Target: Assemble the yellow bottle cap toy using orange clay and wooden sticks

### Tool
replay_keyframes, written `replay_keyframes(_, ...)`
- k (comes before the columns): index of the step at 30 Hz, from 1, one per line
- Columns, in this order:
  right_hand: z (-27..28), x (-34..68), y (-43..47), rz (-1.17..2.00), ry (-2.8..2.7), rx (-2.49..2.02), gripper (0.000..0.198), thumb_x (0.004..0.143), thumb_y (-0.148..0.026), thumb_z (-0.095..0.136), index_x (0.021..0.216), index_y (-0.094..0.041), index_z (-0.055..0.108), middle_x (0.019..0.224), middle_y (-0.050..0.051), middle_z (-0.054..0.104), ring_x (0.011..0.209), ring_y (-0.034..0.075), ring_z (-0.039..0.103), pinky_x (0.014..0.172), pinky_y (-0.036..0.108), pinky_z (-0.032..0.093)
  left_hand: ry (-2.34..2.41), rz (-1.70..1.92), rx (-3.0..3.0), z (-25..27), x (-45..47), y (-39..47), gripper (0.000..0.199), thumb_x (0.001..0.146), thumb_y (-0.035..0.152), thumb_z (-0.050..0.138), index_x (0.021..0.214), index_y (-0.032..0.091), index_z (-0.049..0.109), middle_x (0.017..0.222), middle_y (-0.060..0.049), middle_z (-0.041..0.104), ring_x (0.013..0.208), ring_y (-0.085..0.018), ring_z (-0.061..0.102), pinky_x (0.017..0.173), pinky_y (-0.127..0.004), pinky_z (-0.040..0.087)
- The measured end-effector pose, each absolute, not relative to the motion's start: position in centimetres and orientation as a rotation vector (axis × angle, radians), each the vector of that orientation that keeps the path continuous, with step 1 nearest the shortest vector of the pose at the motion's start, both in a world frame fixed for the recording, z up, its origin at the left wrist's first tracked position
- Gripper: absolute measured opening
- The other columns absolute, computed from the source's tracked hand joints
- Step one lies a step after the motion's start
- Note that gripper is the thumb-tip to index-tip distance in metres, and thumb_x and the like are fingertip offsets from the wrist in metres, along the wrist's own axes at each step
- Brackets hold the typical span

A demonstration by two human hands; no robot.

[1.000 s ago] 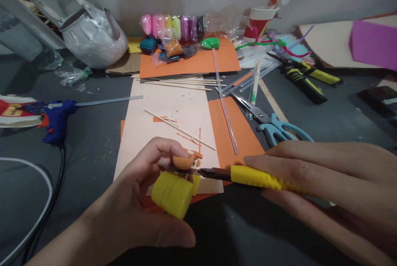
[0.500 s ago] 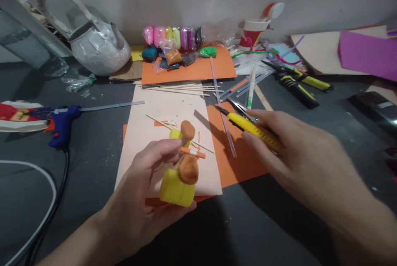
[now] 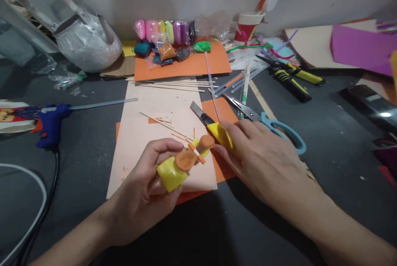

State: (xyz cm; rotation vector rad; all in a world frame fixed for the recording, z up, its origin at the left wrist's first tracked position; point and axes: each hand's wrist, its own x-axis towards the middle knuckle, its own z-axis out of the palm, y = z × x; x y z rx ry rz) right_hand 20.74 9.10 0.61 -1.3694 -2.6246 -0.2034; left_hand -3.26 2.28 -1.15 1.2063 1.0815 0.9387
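Observation:
My left hand (image 3: 145, 191) holds a small clay figure (image 3: 180, 166) with a yellow block body and orange lumps on top, crossed by a thin orange-and-white stick. My right hand (image 3: 263, 162) grips a yellow utility knife (image 3: 214, 127) with its blade out and pointing up-left, right beside the figure's orange tip. Both hands hover over a pale peach paper sheet (image 3: 149, 133) lying on orange sheets.
A blue glue gun (image 3: 49, 119) with its cable lies at left. Scissors (image 3: 263, 119) with blue handles lie right of the knife. Packets of coloured clay (image 3: 169, 38), wooden skewers (image 3: 167, 84), a metal kettle (image 3: 80, 38), a paper cup (image 3: 246, 26) and pliers (image 3: 291, 77) crowd the back.
My right hand swung the knife away to the right, then brought it back beside the figure, blade now pointing up-left. My left hand turned and tilted the clay figure.

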Motion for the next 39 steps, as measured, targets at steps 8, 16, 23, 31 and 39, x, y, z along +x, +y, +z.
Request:
replay_keyframes(8,1.9,21.0,8.9,0.661,-2.370,-0.852,0.040,0.098,-0.033,0.066,0.133,-0.014,0.057,0.127,0.010,0.066,0.120,0.019,0.062,0.099,0.028,0.050,0.988,0.910,1.099,0.0,-3.1,2.8,0.048,0.086,-0.002,0.069,0.117,0.034,0.059,0.113,0.004,0.075,0.109,-0.016,0.075,0.094,-0.025,0.062)
replay_keyframes(16,1.5,21.1,9.1,0.770,-2.388,-0.862,0.042,0.096,-0.030,0.070,0.132,-0.012,0.058,0.125,0.010,0.070,0.113,0.017,0.066,0.098,0.025,0.051,1.006,0.919,1.070,0.0,-3.0,3.2,0.048,0.082,-0.003,0.071,0.113,0.033,0.061,0.109,0.003,0.079,0.112,-0.019,0.076,0.095,-0.027,0.062)
replay_keyframes(23,2.0,21.8,10.4,0.673,-2.170,-1.083,0.015,0.099,-0.018,0.059,0.108,-0.019,0.072,0.099,0.004,0.077,0.087,0.017,0.072,0.080,0.029,0.055,1.130,0.904,1.001,-0.3,-2.6,3.1,0.038,0.080,0.005,0.075,0.106,0.029,0.061,0.108,0.002,0.077,0.097,-0.017,0.078,0.088,-0.026,0.062)
replay_keyframes(31,0.5,21.2,11.2,0.400,-2.531,-0.950,0.024,0.103,-0.020,0.052,0.105,-0.012,0.075,0.102,0.013,0.075,0.093,0.024,0.064,0.083,0.038,0.051,1.116,0.784,1.042,-0.6,-3.8,3.7,0.026,0.086,0.019,0.076,0.105,0.027,0.061,0.107,-0.002,0.075,0.111,-0.023,0.073,0.091,-0.030,0.060)
replay_keyframes(39,0.0,19.0,12.2,0.437,-2.672,-0.823,0.024,0.102,-0.029,0.058,0.107,-0.015,0.077,0.106,0.014,0.069,0.101,0.028,0.055,0.089,0.043,0.048,1.058,0.359,1.182,0.0,-6.6,4.1,0.052,0.078,0.005,0.076,0.121,0.033,0.065,0.126,-0.004,0.070,0.129,-0.026,0.065,0.089,-0.026,0.061)
